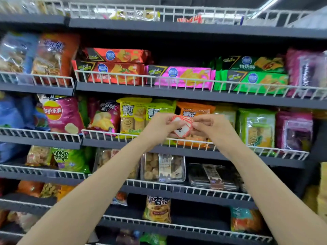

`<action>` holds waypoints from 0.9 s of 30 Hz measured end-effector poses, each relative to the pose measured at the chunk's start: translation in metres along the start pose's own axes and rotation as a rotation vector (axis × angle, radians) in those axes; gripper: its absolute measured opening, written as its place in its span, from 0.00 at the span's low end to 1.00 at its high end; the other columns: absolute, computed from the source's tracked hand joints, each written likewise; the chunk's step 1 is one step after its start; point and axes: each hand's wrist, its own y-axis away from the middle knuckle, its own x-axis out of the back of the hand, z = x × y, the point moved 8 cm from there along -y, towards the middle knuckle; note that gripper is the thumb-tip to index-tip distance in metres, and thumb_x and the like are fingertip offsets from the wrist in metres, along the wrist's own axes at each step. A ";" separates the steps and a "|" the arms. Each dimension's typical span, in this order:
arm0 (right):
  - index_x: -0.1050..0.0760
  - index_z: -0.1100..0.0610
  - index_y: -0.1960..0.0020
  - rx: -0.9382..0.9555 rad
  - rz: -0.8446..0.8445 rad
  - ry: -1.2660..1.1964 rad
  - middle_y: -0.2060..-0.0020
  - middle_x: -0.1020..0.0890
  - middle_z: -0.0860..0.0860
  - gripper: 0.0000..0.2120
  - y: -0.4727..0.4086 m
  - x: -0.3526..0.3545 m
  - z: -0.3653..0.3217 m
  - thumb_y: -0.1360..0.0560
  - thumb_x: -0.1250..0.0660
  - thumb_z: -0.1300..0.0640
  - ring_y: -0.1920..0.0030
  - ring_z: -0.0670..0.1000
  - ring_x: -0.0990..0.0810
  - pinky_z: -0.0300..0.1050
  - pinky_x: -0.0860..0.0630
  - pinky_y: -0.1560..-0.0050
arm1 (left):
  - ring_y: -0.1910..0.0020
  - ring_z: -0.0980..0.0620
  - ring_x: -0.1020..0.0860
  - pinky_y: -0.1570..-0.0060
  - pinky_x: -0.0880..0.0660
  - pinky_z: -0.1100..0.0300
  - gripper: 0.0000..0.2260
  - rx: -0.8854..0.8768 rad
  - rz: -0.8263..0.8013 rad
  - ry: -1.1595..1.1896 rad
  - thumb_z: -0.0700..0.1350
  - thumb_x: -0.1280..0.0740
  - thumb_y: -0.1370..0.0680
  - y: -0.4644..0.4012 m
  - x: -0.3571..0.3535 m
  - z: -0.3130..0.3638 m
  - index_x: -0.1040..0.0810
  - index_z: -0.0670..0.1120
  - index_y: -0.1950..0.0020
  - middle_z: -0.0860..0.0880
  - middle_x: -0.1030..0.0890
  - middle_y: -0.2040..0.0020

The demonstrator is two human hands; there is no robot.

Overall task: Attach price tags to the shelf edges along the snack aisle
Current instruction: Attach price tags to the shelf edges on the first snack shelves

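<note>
Both my hands are raised in front of the middle shelf and meet on a small stack of red-and-white price tags [182, 126]. My left hand [161, 125] grips the stack from the left with curled fingers. From the right, my right hand [210, 127] pinches the edge of the top tag between thumb and fingers. The tags hang in the air just above the dark shelf edge [159, 149] with its white wire rail [177, 141]. An orange snack bag [192, 110] is partly hidden behind the hands.
Dark shelves with white wire rails fill the view, packed with snack bags: a pink Lay's bag [62, 115] at left, yellow-green cracker bags [134, 117], green bags [256, 128] at right. Flat red, pink and green packs [180, 76] lie on the shelf above. Clear cookie boxes [162, 167] sit below.
</note>
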 end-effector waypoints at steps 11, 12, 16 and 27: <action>0.21 0.58 0.58 0.081 0.161 0.028 0.65 0.17 0.53 0.02 -0.069 0.064 -0.010 0.29 0.30 0.64 0.68 0.43 0.19 0.32 0.23 0.66 | 0.54 0.51 0.17 0.56 0.19 0.62 0.06 -0.091 0.207 -0.083 0.43 0.35 0.22 -0.070 -0.008 0.036 0.20 0.42 0.49 0.45 0.16 0.53; 0.21 0.59 0.58 0.094 0.153 0.032 0.65 0.17 0.52 0.02 -0.075 0.064 -0.009 0.29 0.30 0.63 0.69 0.42 0.20 0.32 0.24 0.67 | 0.54 0.51 0.17 0.58 0.20 0.65 0.06 -0.098 0.231 -0.091 0.43 0.36 0.22 -0.073 -0.005 0.037 0.21 0.42 0.50 0.45 0.16 0.53; 0.21 0.59 0.57 0.153 0.160 0.015 0.66 0.18 0.51 0.01 -0.095 0.057 -0.009 0.28 0.30 0.61 0.71 0.38 0.22 0.29 0.26 0.69 | 0.55 0.50 0.18 0.57 0.20 0.63 0.08 -0.108 0.330 -0.089 0.43 0.36 0.22 -0.080 0.010 0.035 0.20 0.41 0.50 0.44 0.16 0.53; 0.23 0.57 0.58 0.197 0.243 -0.078 0.63 0.17 0.51 0.03 -0.135 0.021 -0.015 0.26 0.32 0.62 0.69 0.42 0.19 0.37 0.22 0.70 | 0.60 0.53 0.16 0.57 0.19 0.64 0.08 -0.110 0.450 0.028 0.40 0.38 0.21 -0.092 0.096 0.007 0.21 0.39 0.48 0.44 0.16 0.55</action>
